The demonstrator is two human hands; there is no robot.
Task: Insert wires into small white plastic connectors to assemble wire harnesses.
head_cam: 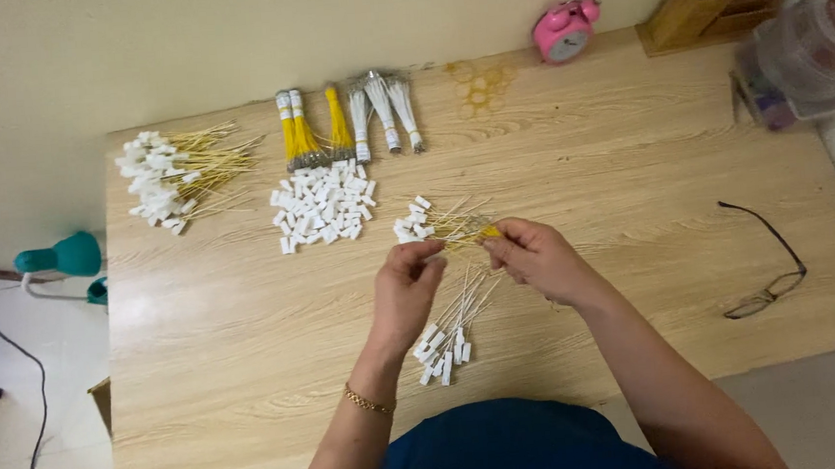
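One wooden table (627, 151) serves as landmark. Along its far edge: two yellow wire bundles (298, 130) bound together, one more yellow bundle (338, 122), three silver bundles (384, 109). At its far right corner: one pink alarm clock (565, 28), one wooden pen holder (686, 15), one clear plastic jar (811, 50). Near its right edge: one pair of glasses (768, 269). Mid-table: one pile of loose white tags (323, 207), too many to count.

Yellow-wired white-tagged bundle (442, 228), seemingly pinched just above the table (627, 151).

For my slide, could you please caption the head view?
Both hands hold a bunch of yellow ties above a wooden table.
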